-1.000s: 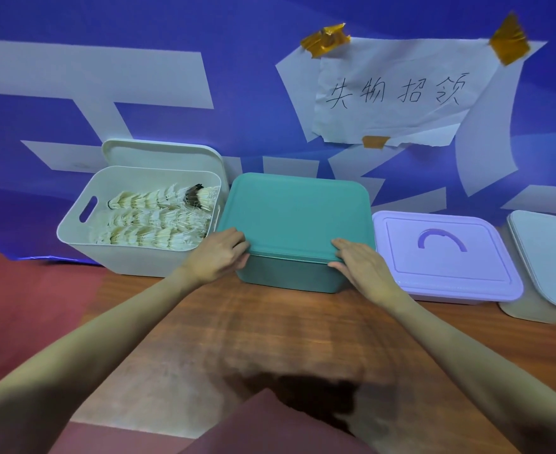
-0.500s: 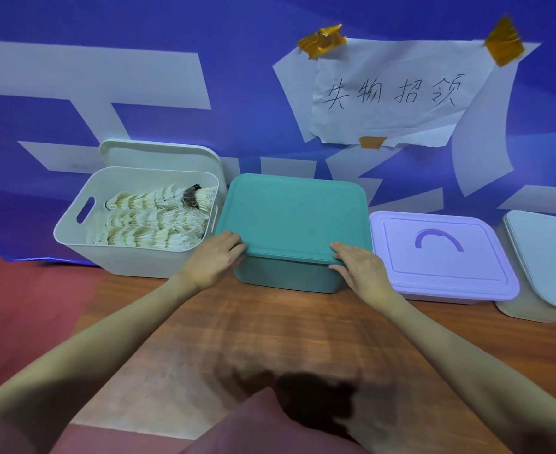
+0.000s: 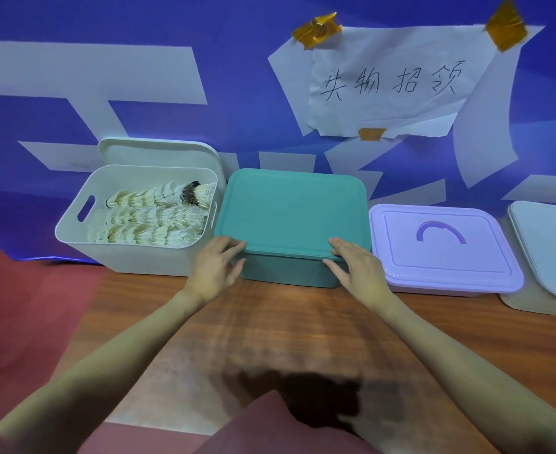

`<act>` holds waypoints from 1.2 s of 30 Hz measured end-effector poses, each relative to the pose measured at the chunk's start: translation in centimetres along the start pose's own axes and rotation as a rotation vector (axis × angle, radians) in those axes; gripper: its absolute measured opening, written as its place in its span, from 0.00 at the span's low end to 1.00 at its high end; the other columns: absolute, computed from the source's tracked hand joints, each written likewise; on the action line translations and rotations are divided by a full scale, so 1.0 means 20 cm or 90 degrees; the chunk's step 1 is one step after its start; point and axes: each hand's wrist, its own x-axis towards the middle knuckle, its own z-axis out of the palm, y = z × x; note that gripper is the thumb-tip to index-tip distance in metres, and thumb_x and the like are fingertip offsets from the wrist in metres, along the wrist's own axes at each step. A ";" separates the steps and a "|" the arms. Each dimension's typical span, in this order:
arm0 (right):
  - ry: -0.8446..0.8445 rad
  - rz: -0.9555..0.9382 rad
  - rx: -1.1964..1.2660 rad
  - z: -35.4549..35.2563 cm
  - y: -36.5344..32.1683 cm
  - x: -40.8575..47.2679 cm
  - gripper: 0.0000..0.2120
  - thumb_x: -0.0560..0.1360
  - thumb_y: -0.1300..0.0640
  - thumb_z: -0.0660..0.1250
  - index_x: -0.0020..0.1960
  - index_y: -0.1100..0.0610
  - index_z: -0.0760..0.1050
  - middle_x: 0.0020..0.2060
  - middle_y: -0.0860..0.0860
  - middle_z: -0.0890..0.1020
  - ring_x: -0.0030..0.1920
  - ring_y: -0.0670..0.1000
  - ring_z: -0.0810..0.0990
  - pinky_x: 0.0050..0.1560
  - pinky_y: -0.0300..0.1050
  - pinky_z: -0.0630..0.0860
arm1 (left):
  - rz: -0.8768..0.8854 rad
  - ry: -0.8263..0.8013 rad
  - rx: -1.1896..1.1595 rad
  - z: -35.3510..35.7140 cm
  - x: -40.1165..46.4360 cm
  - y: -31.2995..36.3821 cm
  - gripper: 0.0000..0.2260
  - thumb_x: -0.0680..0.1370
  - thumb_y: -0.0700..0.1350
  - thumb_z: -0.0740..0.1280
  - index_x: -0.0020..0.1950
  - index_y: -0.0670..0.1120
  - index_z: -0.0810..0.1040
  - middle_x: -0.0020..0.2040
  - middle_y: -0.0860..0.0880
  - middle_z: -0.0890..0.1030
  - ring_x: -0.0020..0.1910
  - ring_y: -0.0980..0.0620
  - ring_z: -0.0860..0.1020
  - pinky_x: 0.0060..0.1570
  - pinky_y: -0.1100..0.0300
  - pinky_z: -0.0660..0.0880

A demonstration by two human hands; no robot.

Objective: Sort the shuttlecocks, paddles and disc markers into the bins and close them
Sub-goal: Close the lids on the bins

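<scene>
The teal lid (image 3: 294, 213) is gripped at its near corners by the left hand (image 3: 216, 268) and right hand (image 3: 358, 268), fingers curled round the rim, atop the teal bin (image 3: 288, 273) on the tabletop (image 3: 286, 322). It is judged light, stiff and smooth; corners are best pressed.

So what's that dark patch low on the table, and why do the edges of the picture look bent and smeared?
Head view: the dark patch on the wooden table looks like the wearer's own shadow, cast by light from above or behind; the wide-angle lens bows the outer areas, so the grey bin at far right leans; the forearms near the bottom corners are soft and smeared, while the teal lid in the centre is sharp.
</scene>
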 end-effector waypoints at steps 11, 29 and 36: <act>-0.002 0.044 0.038 0.01 -0.14 0.13 0.06 0.76 0.58 0.62 0.47 0.60 0.74 0.43 0.54 0.78 0.46 0.56 0.75 0.52 0.49 0.70 | -0.184 -0.016 -0.133 -0.10 0.02 0.08 0.17 0.76 0.46 0.69 0.63 0.42 0.78 0.59 0.46 0.78 0.59 0.48 0.75 0.61 0.63 0.68; -0.130 0.084 0.051 0.49 -0.94 0.67 0.30 0.79 0.49 0.61 0.74 0.61 0.57 0.74 0.61 0.58 0.74 0.60 0.56 0.73 0.53 0.54 | -0.239 0.054 -0.091 -0.50 0.01 -0.95 0.20 0.75 0.43 0.66 0.66 0.38 0.72 0.63 0.39 0.73 0.64 0.41 0.70 0.64 0.53 0.64; -0.124 0.143 0.041 0.65 -1.13 1.13 0.29 0.76 0.46 0.59 0.71 0.62 0.60 0.69 0.61 0.65 0.70 0.60 0.62 0.69 0.58 0.61 | -0.257 0.018 -0.049 -0.66 0.24 -1.55 0.20 0.76 0.41 0.66 0.67 0.38 0.70 0.65 0.38 0.72 0.65 0.38 0.69 0.65 0.50 0.64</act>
